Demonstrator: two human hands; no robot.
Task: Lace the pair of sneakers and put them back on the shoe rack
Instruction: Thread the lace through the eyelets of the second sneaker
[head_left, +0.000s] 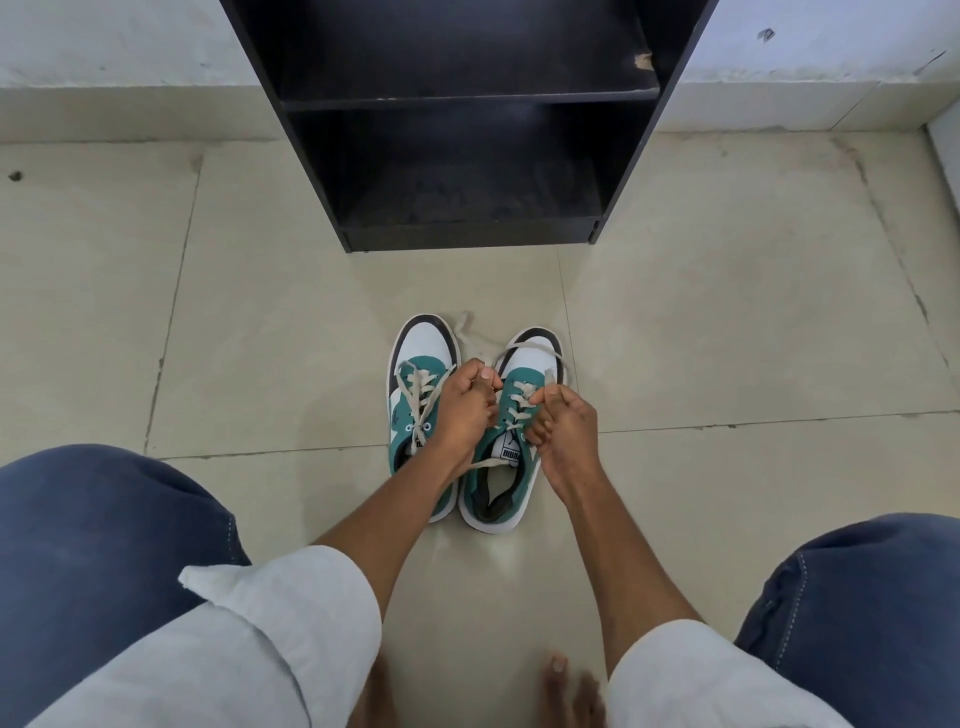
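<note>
Two green, white and black sneakers stand side by side on the floor, toes toward the rack. The left sneaker (415, 395) has its cream lace threaded through the eyelets. Over the right sneaker (506, 467) both hands work the lace (524, 345), which loops across its toe. My left hand (465, 410) is closed on one lace end at the sneaker's left side. My right hand (563, 426) pinches the other lace end at its right side. The black shoe rack (467, 228) stands just beyond, its shelves bare.
Beige floor tiles lie all around the shoes. My knees in blue trousers frame the lower left and right corners, and bare toes (558, 675) show at the bottom edge. A pale wall runs behind the rack.
</note>
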